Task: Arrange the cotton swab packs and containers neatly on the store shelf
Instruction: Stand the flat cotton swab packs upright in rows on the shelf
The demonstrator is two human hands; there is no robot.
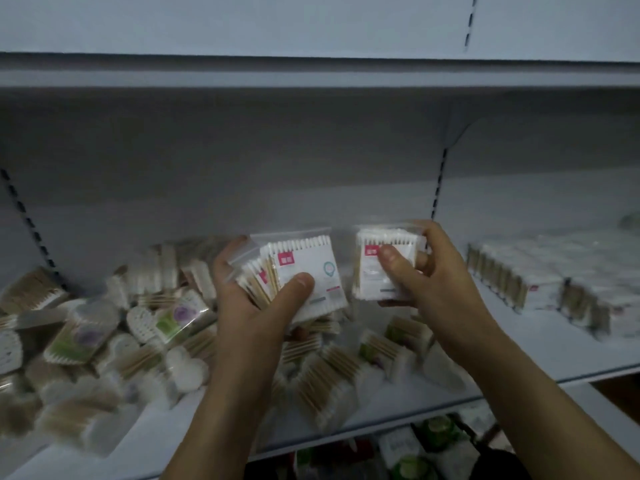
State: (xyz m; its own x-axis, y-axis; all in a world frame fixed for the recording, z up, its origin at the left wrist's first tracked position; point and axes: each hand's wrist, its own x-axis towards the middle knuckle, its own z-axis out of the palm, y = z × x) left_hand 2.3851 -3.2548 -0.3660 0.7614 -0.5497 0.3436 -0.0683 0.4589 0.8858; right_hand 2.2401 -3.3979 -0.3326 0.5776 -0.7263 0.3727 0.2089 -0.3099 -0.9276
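While both hands grip swab packs | left hand (256, 303), right hand (426, 271) | white shelf (519, 362) cluttered, dim

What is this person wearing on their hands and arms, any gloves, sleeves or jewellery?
Nothing that shows. The left hand and right hand are bare, with no gloves, rings or watch visible. Both forearms are uncovered down to the picture's lower edge, so no sleeve is in view.
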